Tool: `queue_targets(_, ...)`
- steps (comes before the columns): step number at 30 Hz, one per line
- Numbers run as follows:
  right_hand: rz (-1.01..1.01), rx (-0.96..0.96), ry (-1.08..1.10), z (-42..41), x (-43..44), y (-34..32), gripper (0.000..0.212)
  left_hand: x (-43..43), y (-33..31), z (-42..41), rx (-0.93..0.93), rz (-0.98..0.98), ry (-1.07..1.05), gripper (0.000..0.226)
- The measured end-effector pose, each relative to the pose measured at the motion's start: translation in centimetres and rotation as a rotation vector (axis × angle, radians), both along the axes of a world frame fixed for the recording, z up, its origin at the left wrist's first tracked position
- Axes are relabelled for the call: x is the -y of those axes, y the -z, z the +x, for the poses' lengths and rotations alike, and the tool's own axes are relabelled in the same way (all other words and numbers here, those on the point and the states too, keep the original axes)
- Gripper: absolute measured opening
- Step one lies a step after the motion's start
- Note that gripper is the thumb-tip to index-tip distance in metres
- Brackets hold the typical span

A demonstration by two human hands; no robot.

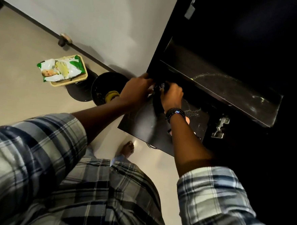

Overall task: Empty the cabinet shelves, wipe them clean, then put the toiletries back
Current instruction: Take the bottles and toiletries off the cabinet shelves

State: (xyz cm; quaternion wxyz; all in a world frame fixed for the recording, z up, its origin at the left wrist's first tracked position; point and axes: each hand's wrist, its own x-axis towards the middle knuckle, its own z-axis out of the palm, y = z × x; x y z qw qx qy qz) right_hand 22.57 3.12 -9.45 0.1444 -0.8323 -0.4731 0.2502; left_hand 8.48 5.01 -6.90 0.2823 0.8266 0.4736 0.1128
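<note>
Presently, a small dark item, apparently a toiletry, is gripped by the right hand over the lower shelf. The left hand is placed just beside it; its grip cannot be told.

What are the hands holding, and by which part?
Right hand curls round a dark thing at the shelf front, left hand beside it; too dark to tell more.

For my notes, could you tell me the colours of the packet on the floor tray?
The packet is white, green and yellow; head view.
</note>
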Motion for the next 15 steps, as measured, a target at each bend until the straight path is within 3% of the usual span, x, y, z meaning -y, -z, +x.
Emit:
queue_targets(6, -0.052, 0.012, -0.043, -0.2, -0.6, 0.4, 0.022, 0.5, 0.4, -0.1, -0.009, -0.002, -0.038, 0.035)
queue_targets(15, 0.031, -0.047, -0.004, 0.1, 1.0, -0.8, 0.031, 1.1, -0.3, -0.4, -0.018, 0.070, -0.034, 0.045)
